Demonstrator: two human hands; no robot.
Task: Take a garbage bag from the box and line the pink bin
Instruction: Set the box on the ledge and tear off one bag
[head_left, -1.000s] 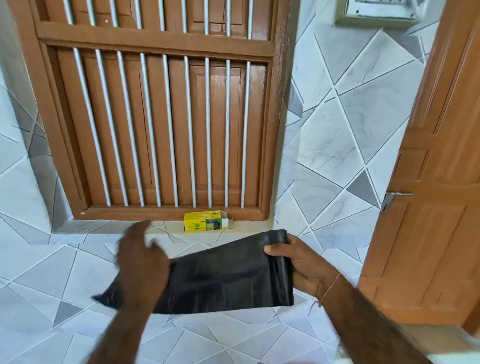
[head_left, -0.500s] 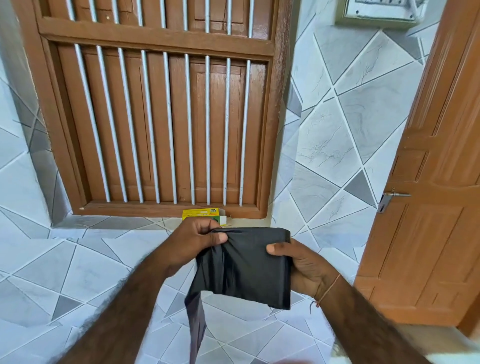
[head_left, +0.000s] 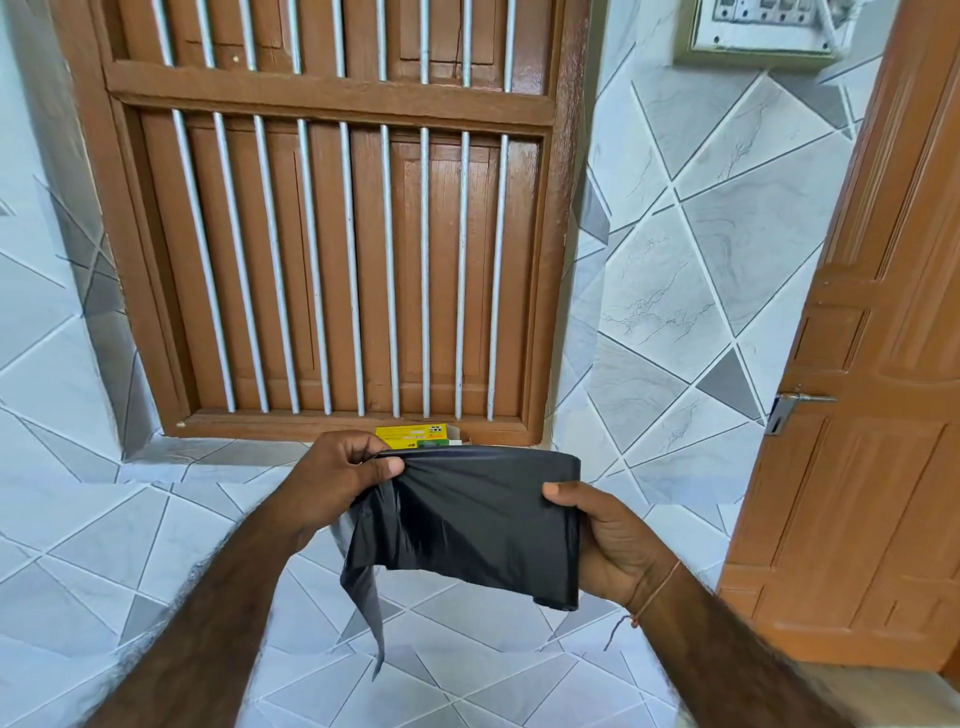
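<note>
A black garbage bag (head_left: 478, 514), still folded, hangs between my two hands in front of me. My left hand (head_left: 337, 478) pinches its upper left corner, and a loose strip of the bag droops below that hand. My right hand (head_left: 608, 540) grips the bag's right edge with the thumb on top. The yellow and green box (head_left: 415, 435) lies on the tiled sill just behind my left hand, partly hidden by the hand and the bag. No pink bin is in view.
A brown wooden window shutter (head_left: 332, 249) with white vertical bars fills the wall ahead. An orange-brown wooden door (head_left: 862, 441) with a metal latch (head_left: 789, 405) stands open at the right. A white switch panel (head_left: 763, 26) hangs at the top right. Grey-white tiles cover the walls and sill.
My left hand went from hovering open at the bag's left end to pinching the top edge nearer the middle. The bag's left part has dropped and now hangs down.
</note>
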